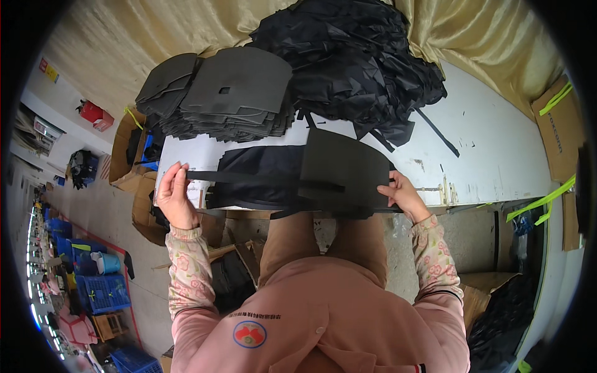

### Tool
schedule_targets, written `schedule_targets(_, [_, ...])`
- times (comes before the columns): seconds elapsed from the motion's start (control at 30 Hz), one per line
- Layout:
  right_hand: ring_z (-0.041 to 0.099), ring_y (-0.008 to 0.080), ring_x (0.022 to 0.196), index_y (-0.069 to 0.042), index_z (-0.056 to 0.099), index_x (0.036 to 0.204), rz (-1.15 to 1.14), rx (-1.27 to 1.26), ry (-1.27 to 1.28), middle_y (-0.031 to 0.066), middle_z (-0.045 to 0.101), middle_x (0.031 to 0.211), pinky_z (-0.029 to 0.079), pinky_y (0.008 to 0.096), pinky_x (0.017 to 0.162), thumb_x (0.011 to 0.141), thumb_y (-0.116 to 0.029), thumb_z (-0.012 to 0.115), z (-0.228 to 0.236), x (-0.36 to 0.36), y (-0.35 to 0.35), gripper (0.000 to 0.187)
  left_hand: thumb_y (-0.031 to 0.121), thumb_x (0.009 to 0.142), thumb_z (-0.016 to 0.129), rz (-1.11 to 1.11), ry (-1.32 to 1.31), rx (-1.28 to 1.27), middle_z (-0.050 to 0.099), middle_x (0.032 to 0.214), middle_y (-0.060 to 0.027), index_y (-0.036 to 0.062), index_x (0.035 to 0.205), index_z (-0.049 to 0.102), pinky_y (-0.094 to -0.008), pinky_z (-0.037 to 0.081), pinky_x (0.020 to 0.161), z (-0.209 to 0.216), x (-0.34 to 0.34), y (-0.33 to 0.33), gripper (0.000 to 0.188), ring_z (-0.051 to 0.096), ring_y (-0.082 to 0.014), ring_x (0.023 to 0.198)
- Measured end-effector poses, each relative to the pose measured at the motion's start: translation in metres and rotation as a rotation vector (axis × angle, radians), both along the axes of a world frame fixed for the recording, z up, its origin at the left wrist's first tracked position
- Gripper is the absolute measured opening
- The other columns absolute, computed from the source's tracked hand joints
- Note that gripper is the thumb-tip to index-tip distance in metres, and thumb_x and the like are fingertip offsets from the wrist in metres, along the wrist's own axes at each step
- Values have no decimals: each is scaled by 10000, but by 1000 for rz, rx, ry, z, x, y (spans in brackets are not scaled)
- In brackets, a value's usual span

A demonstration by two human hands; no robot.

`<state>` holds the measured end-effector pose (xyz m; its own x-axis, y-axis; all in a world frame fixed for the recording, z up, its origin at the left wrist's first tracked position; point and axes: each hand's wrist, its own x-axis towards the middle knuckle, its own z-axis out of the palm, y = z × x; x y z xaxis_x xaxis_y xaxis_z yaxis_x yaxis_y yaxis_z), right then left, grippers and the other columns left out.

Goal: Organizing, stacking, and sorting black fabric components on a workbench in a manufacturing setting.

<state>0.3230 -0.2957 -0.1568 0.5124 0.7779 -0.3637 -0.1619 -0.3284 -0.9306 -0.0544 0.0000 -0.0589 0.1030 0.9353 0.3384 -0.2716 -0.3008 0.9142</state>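
Black strap (239, 178), long axis sideways, leftward end in left hand (177, 200)

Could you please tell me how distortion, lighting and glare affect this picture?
Head view: dark corners frame the fisheye image, and things crowd and shrink toward the left rim; head view: the gold curtain has a soft sheen, while lights at far left glare white; head view: the black strap nearly blends into the dark fabric, and the gray panel looks matte.
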Motion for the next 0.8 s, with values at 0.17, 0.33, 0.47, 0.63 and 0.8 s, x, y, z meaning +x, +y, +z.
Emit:
schedule_targets(0.17, [441, 41, 509, -57, 537, 1047, -44, -147, -135, -51, 499, 664, 363, 191, 413, 822, -73, 704, -7, 16, -16, 281, 71, 876, 659, 137, 104, -171, 679, 962, -76, 9, 1082, 648, -224, 526, 697, -73, -61, 55, 215, 638, -120, 821])
schedule_targets(0.33, [435, 49, 494, -53, 546, 1047, -23, -160, -99, -48, 516, 660, 372, 205, 423, 821, -108, 722, -11, 18, -18, 292, 132, 859, 693, 304, 619, 141, 583, 1176, -62, 48, 1137, 592, -296, 401, 917, -110, -41, 48, 307, 510, -166, 1062])
schedule_targets(0.47, [467, 46, 502, -37, 554, 1070, -29, -97, -19, -22, 587, 703, 377, 198, 424, 829, -100, 712, -4, 19, -23, 295, 245, 966, 514, -755, 469, -299, 680, 868, -91, 19, 1005, 659, -309, 504, 763, -59, 41, -58, 271, 634, -178, 826])
schedule_targets(0.63, [543, 50, 530, -11, 542, 1101, -94, 40, 225, 58, 672, 812, 391, 182, 428, 855, -73, 676, 12, 10, -19, 286, 411, 951, 523, -1380, 112, -1196, 545, 1269, -159, 9, 1279, 495, -387, 404, 1026, -87, 115, -159, 519, 533, -270, 1166])
schedule_targets(0.8, [535, 49, 514, -7, 530, 1110, -67, 48, 227, 52, 664, 782, 390, 184, 426, 859, -64, 669, 17, 10, -21, 293, 278, 910, 632, -1002, -353, -1397, 539, 1277, -87, 59, 1267, 498, -399, 410, 1019, -99, 161, -175, 440, 493, -248, 1208])
